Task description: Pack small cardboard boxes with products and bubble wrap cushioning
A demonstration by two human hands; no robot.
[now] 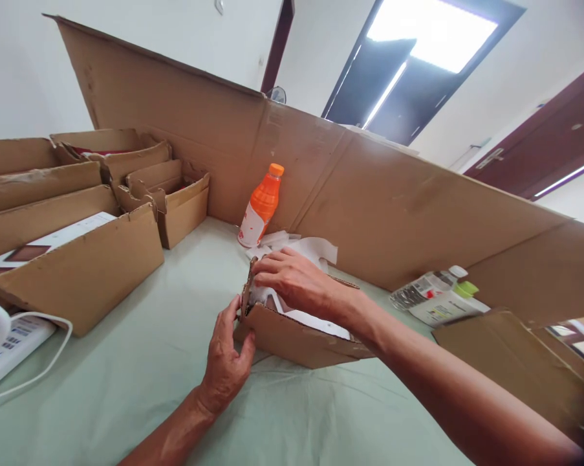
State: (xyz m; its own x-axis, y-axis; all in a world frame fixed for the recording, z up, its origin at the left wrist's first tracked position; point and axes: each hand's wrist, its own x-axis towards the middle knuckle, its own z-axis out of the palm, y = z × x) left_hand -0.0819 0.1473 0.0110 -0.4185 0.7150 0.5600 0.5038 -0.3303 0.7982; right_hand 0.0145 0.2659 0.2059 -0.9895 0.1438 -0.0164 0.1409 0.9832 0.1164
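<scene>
Item: cardboard box (292,336), small, open-topped; stood on the green cloth (151,362), in front of an orange bottle (261,206). Step, as judged: settling white wrapping (315,320) into the box. Left hand (226,359) was curled, thumb and fingers clamping the box's near corner. Right hand (296,281) lay nearly flat, fingers together, pressing the wrapping beside the torn flap. Any further tucking called for that corner held steady.

Head-worn view, forward and down, close over the small box (296,340).
</scene>
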